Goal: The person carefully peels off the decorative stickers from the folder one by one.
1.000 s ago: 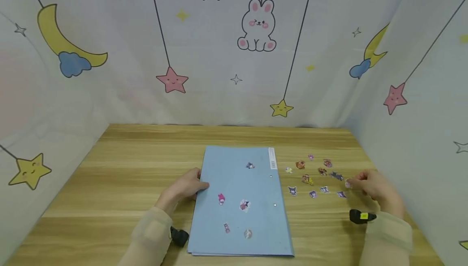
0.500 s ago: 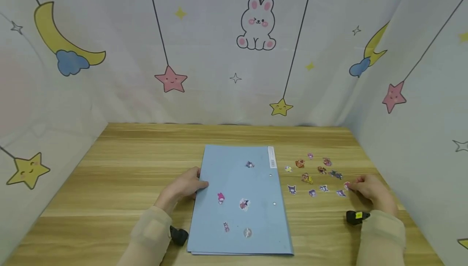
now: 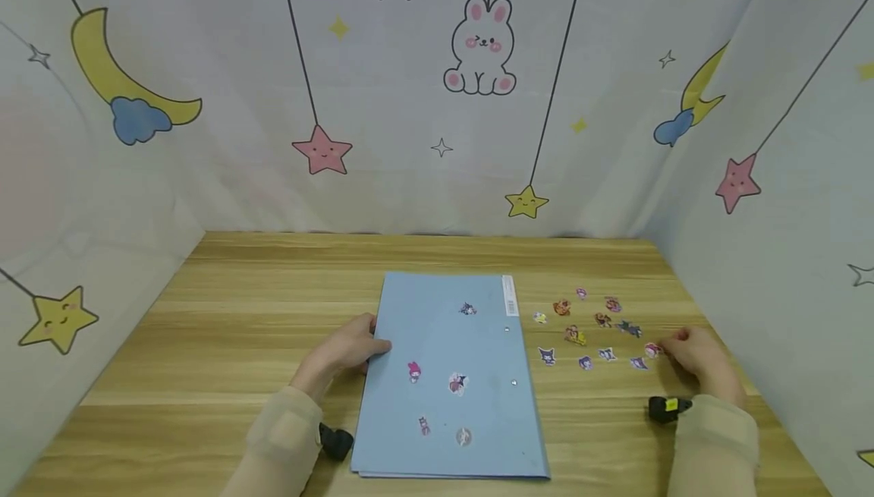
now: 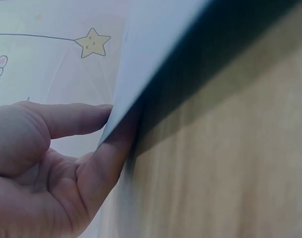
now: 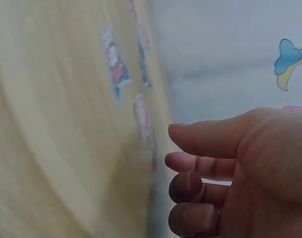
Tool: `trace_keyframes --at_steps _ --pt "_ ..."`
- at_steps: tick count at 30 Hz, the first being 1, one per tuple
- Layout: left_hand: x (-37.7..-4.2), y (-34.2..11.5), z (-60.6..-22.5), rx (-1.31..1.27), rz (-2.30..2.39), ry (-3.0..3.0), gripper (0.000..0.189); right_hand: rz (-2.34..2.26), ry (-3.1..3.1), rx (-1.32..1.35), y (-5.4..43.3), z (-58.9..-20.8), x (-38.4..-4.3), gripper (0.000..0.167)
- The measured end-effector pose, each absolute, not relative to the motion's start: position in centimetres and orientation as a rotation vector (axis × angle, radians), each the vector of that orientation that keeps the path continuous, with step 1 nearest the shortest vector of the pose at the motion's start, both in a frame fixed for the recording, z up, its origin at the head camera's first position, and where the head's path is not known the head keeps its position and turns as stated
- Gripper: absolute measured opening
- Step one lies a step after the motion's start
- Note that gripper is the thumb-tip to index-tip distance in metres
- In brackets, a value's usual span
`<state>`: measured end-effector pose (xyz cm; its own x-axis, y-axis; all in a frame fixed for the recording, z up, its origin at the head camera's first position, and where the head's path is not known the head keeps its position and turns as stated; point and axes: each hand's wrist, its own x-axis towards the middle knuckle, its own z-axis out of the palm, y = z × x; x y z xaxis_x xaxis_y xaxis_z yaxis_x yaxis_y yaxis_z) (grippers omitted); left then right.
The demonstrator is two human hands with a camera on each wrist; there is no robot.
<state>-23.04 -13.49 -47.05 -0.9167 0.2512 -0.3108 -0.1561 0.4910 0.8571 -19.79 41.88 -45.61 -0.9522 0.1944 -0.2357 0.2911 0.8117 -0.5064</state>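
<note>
A light blue folder [image 3: 492, 345] lies on the table, with several cartoon stickers on its cover, among them a pink one [image 3: 414, 372]. My left hand [image 3: 348, 344] pinches the folder's left edge. In the left wrist view the thumb [image 4: 81, 119] is on top and the fingers are beneath the raised edge. At the right, my right hand [image 3: 699, 357] is low over the table, its fingertips right beside a round pink-and-white sticker [image 3: 652, 349]. In the right wrist view its fingers are loosely bent, with nothing between thumb and forefinger.
Several loose stickers lie right of the folder, such as a dark blue one [image 3: 629, 328], a yellow one [image 3: 575, 335] and a purple one [image 3: 547, 357]. A white curtain [image 3: 410, 201] with cartoon prints encloses the wooden table [image 3: 205, 368] at the back and sides.
My right hand has moved slightly towards me and set down the round sticker it was pinching; its fingertips are now just off it. The left hand and folder stay in place.
</note>
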Motion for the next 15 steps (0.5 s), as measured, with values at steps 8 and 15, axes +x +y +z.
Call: trace_keyframes --at_steps 8,15 --pt "-22.9 -13.5 -46.8 0.081 1.402 2.359 0.025 -0.78 2.947 0.182 37.3 -41.8 -21.0 0.049" --pt "-22.8 -13.4 -46.7 0.065 1.379 2.394 0.019 -0.763 3.012 -0.187 29.3 -41.9 -23.0 0.029"
